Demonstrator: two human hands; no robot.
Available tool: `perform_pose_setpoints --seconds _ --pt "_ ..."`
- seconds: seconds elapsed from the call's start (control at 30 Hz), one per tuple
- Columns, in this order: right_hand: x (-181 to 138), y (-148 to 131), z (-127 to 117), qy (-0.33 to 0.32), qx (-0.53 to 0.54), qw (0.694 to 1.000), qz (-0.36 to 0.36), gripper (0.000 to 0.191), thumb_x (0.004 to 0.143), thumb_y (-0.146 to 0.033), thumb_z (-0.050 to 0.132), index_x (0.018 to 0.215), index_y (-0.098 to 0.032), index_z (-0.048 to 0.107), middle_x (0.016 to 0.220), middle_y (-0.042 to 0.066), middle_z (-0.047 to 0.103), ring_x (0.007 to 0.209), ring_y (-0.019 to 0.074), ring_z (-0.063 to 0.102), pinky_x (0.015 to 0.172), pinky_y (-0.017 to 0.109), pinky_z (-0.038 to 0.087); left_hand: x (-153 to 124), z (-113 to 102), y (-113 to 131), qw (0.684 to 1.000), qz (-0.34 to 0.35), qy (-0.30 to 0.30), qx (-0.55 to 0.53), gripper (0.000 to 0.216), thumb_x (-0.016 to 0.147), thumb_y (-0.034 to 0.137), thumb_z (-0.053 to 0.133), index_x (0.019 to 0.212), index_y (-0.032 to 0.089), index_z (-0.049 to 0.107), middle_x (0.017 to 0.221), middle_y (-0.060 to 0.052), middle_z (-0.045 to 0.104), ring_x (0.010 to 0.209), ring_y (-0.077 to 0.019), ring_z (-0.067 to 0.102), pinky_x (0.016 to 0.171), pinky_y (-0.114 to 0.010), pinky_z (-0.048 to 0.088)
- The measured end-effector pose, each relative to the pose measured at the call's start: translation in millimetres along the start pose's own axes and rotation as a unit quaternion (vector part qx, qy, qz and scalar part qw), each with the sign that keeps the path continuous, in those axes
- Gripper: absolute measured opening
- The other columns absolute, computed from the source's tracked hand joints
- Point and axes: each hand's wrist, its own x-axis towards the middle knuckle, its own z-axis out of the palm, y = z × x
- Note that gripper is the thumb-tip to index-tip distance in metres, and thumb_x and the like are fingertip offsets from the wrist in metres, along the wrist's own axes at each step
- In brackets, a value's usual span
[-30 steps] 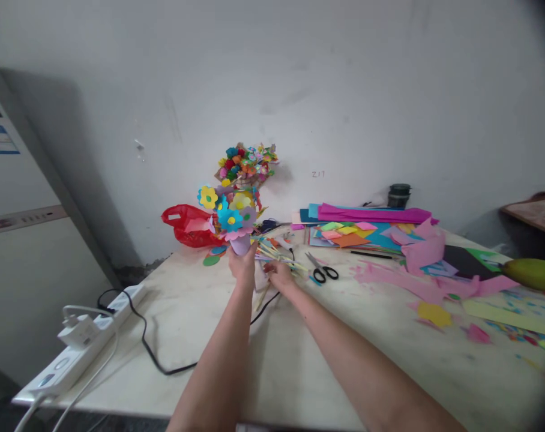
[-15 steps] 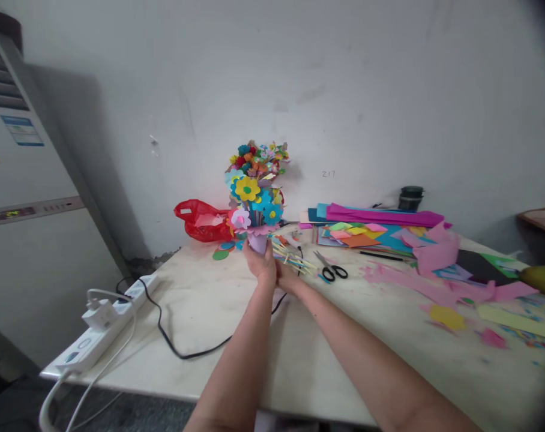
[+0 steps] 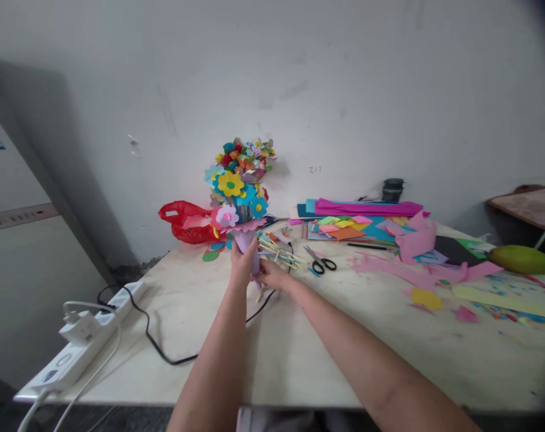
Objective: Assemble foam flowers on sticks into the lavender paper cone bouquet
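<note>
A bouquet of large blue, yellow, pink and lilac paper flowers [image 3: 243, 201] stood tilted above the pale tabletop [image 3: 200, 384], its blooms leaning up and to the left, in front of a second, smaller-bloomed bunch of multicoloured flowers [image 3: 243, 157] by the wall. The person's left hand [image 3: 242, 261] was curled around the narrow lavender paper wrapper [image 3: 246, 241] below the flower heads. The right hand [image 3: 273, 275] was lower down, its fingers bent at the tapered end; whether they pinched the paper or only rested against it could not be told. Pale stick ends [image 3: 259, 295] poked out beneath.

The likeliest trouble seemed to lie in the wrapper: too tight a left grip could crease the thin cone, while too loose a one could let it slip or unroll, since no tie was visible. The blooms looked top-heavy, so a further tilt could make the stems swing and knock the petals against the bunch behind. The petals on the left were also near the crumpled red plastic bag [image 3: 182, 223] and might catch on it.

Close beside the right hand lay loose, pale yellow sticks [image 3: 284, 255], which a sideways sweep could scatter towards the black-handled scissors [image 3: 322, 264]. The thin black cable [image 3: 171, 362] ran just under the stick ends and could snag them if the bouquet were lowered there.
</note>
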Motion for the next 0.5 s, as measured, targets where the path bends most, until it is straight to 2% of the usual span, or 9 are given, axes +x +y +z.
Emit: perform_pose_setpoints --seconds 0.07,0.2,0.33,0.4,0.5 --pt "-1.1 -0.4 0.7 0.000 -0.009 1.000 0.002 0.021 0.073 -0.012 0.056 0.094 -0.015 0.057 0.081 0.002 0.065 0.073 0.0147 0.061 0.065 0.024 0.046 3.3 -4.2 -2.3 1.000 -0.009 -0.003 -0.014 0.058 0.063 0.053 0.069 0.105 0.016 0.050 0.073 -0.001 0.061 0.058 -0.0135 0.059 0.056 -0.026 0.048" --pt "-10.0 -7.4 -3.8 0.013 -0.145 0.989 0.026 0.031 0.074 -0.024 0.064 0.103 -0.018 0.062 0.088 0.002 0.070 0.077 0.0152 0.063 0.068 0.024 0.044 10.6 -12.3 -4.7 0.999 0.028 0.033 0.003 0.063 0.064 0.051 0.068 0.113 0.017 0.050 0.074 0.000 0.060 0.053 -0.0102 0.055 0.053 -0.024 0.046" --pt "-17.8 -16.1 -15.6 0.106 -0.283 0.948 0.104 0.024 0.083 -0.032 0.055 0.102 -0.024 0.068 0.099 0.002 0.072 0.091 0.0166 0.064 0.078 0.025 0.044 14.9 -20.2 -7.6 0.996 0.053 0.077 0.004 0.068 0.055 0.044 0.075 0.113 0.017 0.052 0.085 -0.004 0.063 0.061 -0.0119 0.057 0.058 -0.026 0.047" --pt "-16.8 -17.5 -21.0 0.154 -0.314 0.924 0.154 0.027 0.087 -0.032 0.046 0.099 -0.021 0.069 0.102 0.007 0.071 0.097 0.0209 0.064 0.079 0.029 0.045 14.7 -21.3 -10.1 0.995 0.056 0.080 -0.003 0.068 0.053 0.042 0.077 0.111 0.016 0.054 0.089 -0.005 0.065 0.067 -0.0134 0.059 0.063 -0.027 0.048" --pt "-9.7 -14.8 -25.0 0.171 -0.330 0.905 0.206 0.033 0.087 -0.033 0.045 0.097 -0.013 0.069 0.101 0.019 0.070 0.096 0.0304 0.065 0.075 0.037 0.047 13.0 -19.4 -12.7 0.996 0.054 0.075 -0.002 0.063 0.054 0.039 0.076 0.110 0.017 0.057 0.090 -0.005 0.066 0.073 -0.0152 0.061 0.067 -0.028 0.048"
